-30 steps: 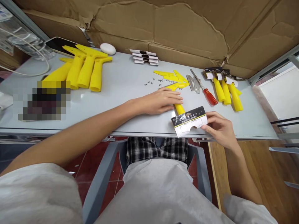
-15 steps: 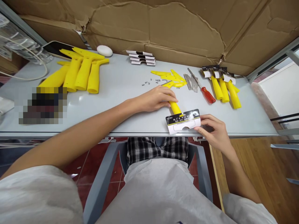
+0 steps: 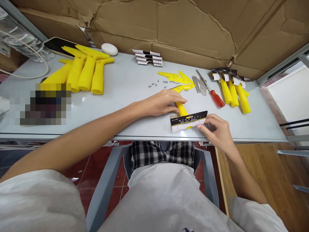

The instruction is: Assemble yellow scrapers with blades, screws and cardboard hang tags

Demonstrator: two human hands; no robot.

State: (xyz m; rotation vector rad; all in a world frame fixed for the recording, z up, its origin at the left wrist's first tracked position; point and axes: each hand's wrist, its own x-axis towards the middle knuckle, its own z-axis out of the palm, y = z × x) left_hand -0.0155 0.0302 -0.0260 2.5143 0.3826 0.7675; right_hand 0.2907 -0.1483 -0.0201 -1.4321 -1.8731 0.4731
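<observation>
A yellow scraper [image 3: 181, 109] lies with its head pointing away from me, partly covered by my left hand [image 3: 166, 103], whose fingers are closed around its handle. Over the near end of that handle sits a folded black-and-white header card [image 3: 189, 121] printed "TGJ-001". My right hand [image 3: 217, 130] pinches the card's right end between thumb and fingers. Yellow shows at the notch in the card's lower edge. Just beyond my left hand are loose yellow plastic pieces [image 3: 177, 79] and several small metal screws [image 3: 165, 82].
Yellow scraper handles [image 3: 88, 72] stand together on the left. Folded cards [image 3: 149, 58] are stacked at the back, near a white oval object [image 3: 109, 49]. Metal blades [image 3: 200, 85], a red screwdriver [image 3: 216, 98] and carded scrapers [image 3: 233, 91] lie on the right. Cardboard [image 3: 193, 32] backs the table.
The card has moved slightly up along the handle and tilted, and yellow now fills its lower notch. My right hand has shifted a little left with it. My left hand keeps its grip.
</observation>
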